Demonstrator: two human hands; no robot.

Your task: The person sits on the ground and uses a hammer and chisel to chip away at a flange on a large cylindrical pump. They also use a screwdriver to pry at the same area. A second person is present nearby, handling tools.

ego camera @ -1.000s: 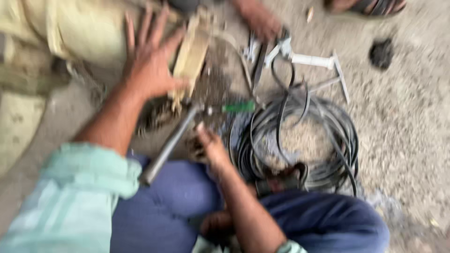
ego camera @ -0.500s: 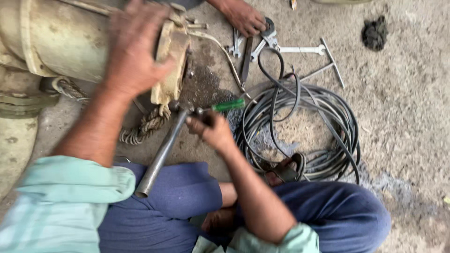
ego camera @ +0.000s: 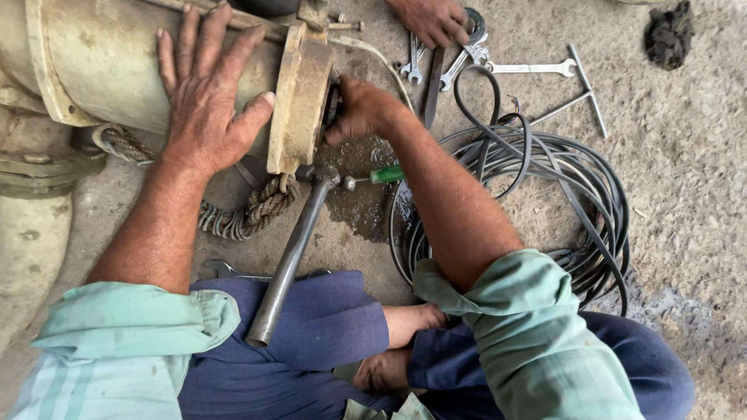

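My left hand (ego camera: 204, 101) lies flat with spread fingers on a pale, dirty metal cylinder casing (ego camera: 93, 70), its thumb against the thick round flange (ego camera: 299, 93). My right hand (ego camera: 364, 109) presses against the flange's end face with bent fingers at a dark part there; the fingertips are hidden. A hammer with a steel pipe handle (ego camera: 288, 257) leans its head under the flange and rests across my blue-trousered leg. A green-handled screwdriver (ego camera: 383, 176) lies on the ground just under my right forearm.
A coil of black cable (ego camera: 545, 179) lies at right. Several spanners (ego camera: 467, 62) and a T-handle tool (ego camera: 580, 85) lie at the top, where another person's hand (ego camera: 432, 19) rests. A rope (ego camera: 253, 210) runs under the casing. A dark rag (ego camera: 669, 35) sits on the concrete at top right.
My right hand left the hammer head and screwdriver and moved up to the flange's face. My left hand slid from the flange onto the casing and spread flat.
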